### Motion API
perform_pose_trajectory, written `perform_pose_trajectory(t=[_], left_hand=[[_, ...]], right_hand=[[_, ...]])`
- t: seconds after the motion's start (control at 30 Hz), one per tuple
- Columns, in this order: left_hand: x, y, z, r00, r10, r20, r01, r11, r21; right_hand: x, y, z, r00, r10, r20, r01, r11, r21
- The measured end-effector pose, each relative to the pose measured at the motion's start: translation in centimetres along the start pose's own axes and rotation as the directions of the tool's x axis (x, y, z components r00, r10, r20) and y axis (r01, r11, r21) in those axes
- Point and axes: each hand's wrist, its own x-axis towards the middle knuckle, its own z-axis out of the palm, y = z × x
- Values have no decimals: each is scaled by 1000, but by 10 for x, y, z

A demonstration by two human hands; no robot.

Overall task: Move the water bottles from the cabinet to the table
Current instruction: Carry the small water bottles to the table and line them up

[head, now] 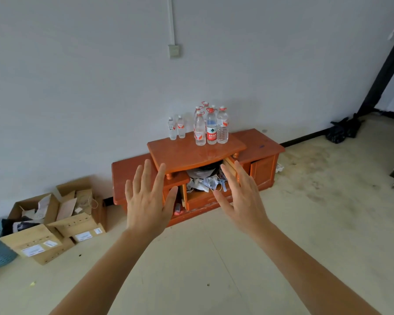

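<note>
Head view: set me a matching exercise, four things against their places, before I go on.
Things:
1. small water bottles
2. large water bottles
3. cardboard boxes
4. black bag

Places:
A. floor, far right by the wall
B. right cluster on top of the cabinet
C. floor, left of the cabinet
D. left pair on top of the cabinet

Pairs: 1-D, 2-B, 3-C, 4-A

Clear water bottles (210, 126) stand upright, clustered atop the orange cabinet (191, 153).
</note>
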Motion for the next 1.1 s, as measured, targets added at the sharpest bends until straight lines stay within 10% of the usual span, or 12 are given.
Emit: perform_pose_trajectory(t=[1.1], left_hand=[[659,-254,379,927,-220,304,234,972,-10]], right_hand=[[682,222,408,930,41,365,-79,993,91]])
